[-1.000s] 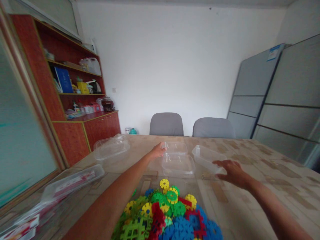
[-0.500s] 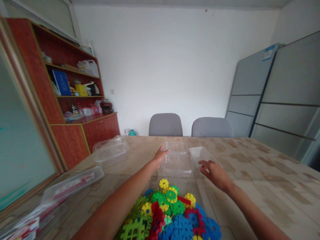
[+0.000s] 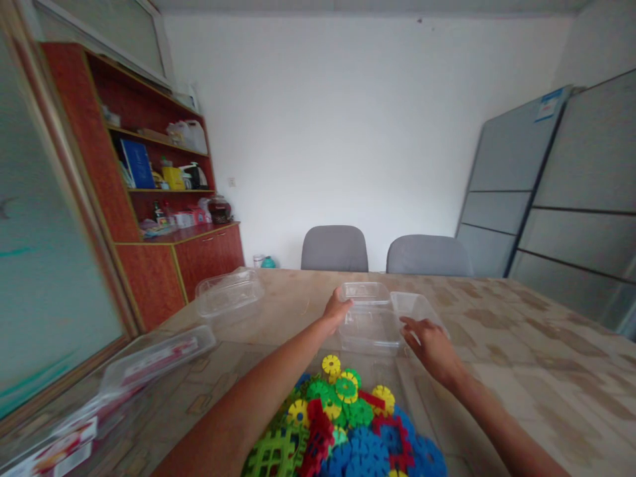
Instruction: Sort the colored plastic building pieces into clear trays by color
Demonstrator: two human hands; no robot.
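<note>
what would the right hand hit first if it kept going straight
Likely the clear box just ahead of the right hand; the fingertips look close to its edge, though depth is unclear.

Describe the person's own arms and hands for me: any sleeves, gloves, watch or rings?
The left hand and right hand are bare, with no gloves. The left arm and right arm are bare too, up to the picture's lower edge: no sleeve or cuff shows. No watch, bracelet or strap at either wrist. Rings are too small to rule out.
</note>
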